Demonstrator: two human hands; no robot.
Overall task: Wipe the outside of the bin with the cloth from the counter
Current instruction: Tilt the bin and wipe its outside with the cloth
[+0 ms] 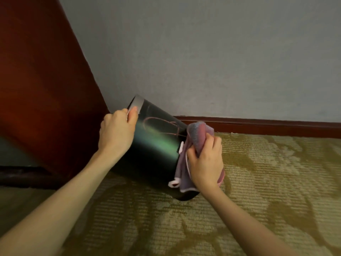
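The fetching part is done: the cloth (198, 133), a pink and mauve rag, is off the desk and at the bin (156, 150), so the task looks to be in its wiping stage. The bin is a dark, glossy round one, tilted with its base on the patterned carpet (258, 182) and its top leaning toward the red-brown wooden panel (36, 89), close to the grey wall (203, 52) and its dark skirting board (258, 124). The left hand (117, 132) grips the bin at its pale rim band (137, 103), thumb on the outside and fingers curled round the edge, which holds the tilt. The right hand (205, 159) is closed round the bunched cloth and presses it against the bin's right flank, with loose folds hanging down toward the base. How much of the outside has been covered is hard to judge; the pale streaks on the near face may be wipe marks or only reflections, and motion blur hides the rest. By my reading, the near face, the side toward the wall and the band by the base are left to do, which would call for turning the bin under the left hand's grip.
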